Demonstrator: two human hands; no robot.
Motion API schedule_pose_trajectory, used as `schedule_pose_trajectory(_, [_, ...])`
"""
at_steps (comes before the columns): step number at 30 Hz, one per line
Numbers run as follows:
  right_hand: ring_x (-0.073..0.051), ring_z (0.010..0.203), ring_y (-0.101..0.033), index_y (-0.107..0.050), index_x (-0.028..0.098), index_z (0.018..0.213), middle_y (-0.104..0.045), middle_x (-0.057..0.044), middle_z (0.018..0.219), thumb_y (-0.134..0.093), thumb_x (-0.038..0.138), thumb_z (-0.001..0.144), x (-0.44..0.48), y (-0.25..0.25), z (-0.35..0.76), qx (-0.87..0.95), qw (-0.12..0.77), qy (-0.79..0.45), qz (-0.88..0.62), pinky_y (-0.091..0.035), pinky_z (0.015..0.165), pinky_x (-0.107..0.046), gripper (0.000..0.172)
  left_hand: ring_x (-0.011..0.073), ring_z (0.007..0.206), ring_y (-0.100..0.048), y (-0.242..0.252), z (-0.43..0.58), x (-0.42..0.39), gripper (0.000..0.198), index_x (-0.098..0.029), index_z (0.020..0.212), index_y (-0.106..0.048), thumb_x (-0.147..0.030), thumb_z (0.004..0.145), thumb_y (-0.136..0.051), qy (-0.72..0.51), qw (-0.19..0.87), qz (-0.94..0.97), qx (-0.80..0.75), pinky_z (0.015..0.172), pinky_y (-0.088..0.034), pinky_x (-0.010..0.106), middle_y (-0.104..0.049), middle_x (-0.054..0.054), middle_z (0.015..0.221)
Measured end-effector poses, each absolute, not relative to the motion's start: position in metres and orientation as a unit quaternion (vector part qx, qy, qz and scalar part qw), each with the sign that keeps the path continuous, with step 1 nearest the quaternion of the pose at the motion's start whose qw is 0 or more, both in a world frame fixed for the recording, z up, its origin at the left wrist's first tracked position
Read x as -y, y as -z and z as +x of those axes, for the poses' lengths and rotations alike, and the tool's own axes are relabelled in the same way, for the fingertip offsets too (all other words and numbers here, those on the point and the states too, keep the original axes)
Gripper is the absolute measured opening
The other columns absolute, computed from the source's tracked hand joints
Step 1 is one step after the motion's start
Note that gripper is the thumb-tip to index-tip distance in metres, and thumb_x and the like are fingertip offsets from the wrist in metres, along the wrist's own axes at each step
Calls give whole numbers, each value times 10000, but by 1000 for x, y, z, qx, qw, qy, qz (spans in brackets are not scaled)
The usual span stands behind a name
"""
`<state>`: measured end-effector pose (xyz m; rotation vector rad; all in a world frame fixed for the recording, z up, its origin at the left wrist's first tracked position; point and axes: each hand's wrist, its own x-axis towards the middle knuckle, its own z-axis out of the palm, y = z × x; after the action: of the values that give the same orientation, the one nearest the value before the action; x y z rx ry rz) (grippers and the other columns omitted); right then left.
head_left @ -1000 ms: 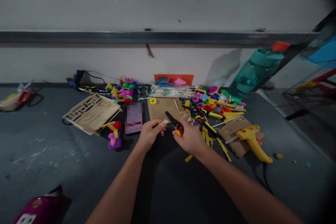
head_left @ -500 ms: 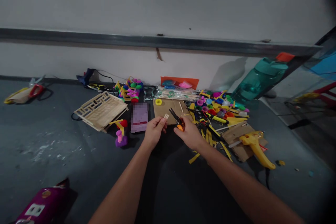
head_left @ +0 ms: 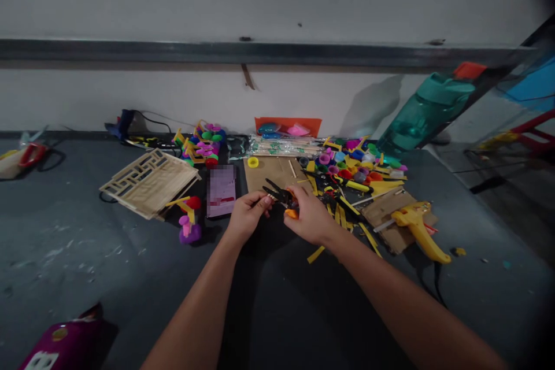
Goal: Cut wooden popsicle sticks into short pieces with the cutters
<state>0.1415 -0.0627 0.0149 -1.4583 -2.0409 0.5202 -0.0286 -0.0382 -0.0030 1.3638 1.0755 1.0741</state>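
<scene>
Currently pinching slim pale-wood sticks (head_left: pixel 271 197) w/ L hand (head_left: pixel 248 215); gripping tapered, orange-handled pliers (head_left: pixel 280 194) w/ R hand (head_left: pixel 310 217), near side of flat cardbd (head_left: pixel 265 174).

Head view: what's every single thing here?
table: 1, dark, below
wall: 1, whitish, behind
bottle: 1, teal, back right
glue gun: 1, yellow, right
cardboard: 2, brown, centre and right
phone: 1, pinkish, centre left
lattice: count unclear, tan, left
toy: 1, multicoloured, centre left
packet: 1, purple, front left
tool: 1, blue, back left
handle: 1, red, far left
bits: many, mixed, back
strips: many, yellow, right
bagged sticks: several, pale, back centre
pouches: few, blue/pink, back
sheet: 1, orange, back
ring: 1, yellow, on cardboard
sticks: few, pale, centre
pliers: 1, black-orange, centre
left grip: 1, bare, on sticks
right grip: 1, bare, on pliers
</scene>
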Motion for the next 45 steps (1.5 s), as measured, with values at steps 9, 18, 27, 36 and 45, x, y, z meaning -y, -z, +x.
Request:
schedule_pose_trajectory(9, [-216, 987, -482, -425, 182, 1115, -526, -82, 1040, -533, 200, 645, 65, -21, 142, 785, 250, -169, -540, -375, 853, -345, 483, 92, 499, -497, 4, -32, 38, 206, -139, 614, -606, -326, 698, -626, -447, 496, 587, -458, 498, -389, 199, -559, -11, 543])
schedule_pose_trajectory(18, [-201, 835, -539, -449, 185, 1115, -568, -78, 963, -519, 244, 693, 67, -23, 141, 780, 218, -157, -565, -398, 725, -298, 431, 102, 496, -494, 2, -31, 40, 181, -158, 596, -603, -307, 698, -613, -459, 469, 589, -471, 495, -404, 204, -547, -8, 526])
schedule_pose_trajectory(27, [-223, 914, -514, -448, 174, 1091, -556, -88, 1001, -520, 286, 687, 67, -24, 138, 786, 225, -116, -564, -400, 781, -322, 425, 110, 538, -517, 8, -33, 37, 208, -152, 594, -601, -321, 714, -606, -454, 463, 600, -469, 539, -409, 210, -568, 0, 551])
schedule_pose_trajectory(36, [-207, 827, -548, -444, 185, 1105, -575, -79, 950, -506, 269, 706, 71, -26, 138, 779, 202, -139, -577, -395, 716, -303, 412, 102, 519, -508, 4, -32, 39, 179, -156, 608, -601, -298, 718, -604, -460, 451, 609, -464, 520, -402, 205, -550, -9, 558])
schedule_pose_trajectory(45, [-245, 855, -542, -484, 150, 1057, -574, -121, 934, -522, 403, 749, 59, -12, 138, 708, 215, -88, -667, -393, 733, -342, 400, 84, 486, -495, 3, -29, 39, 203, -144, 675, -600, -337, 737, -591, -485, 500, 561, -448, 499, -393, 199, -551, -9, 563])
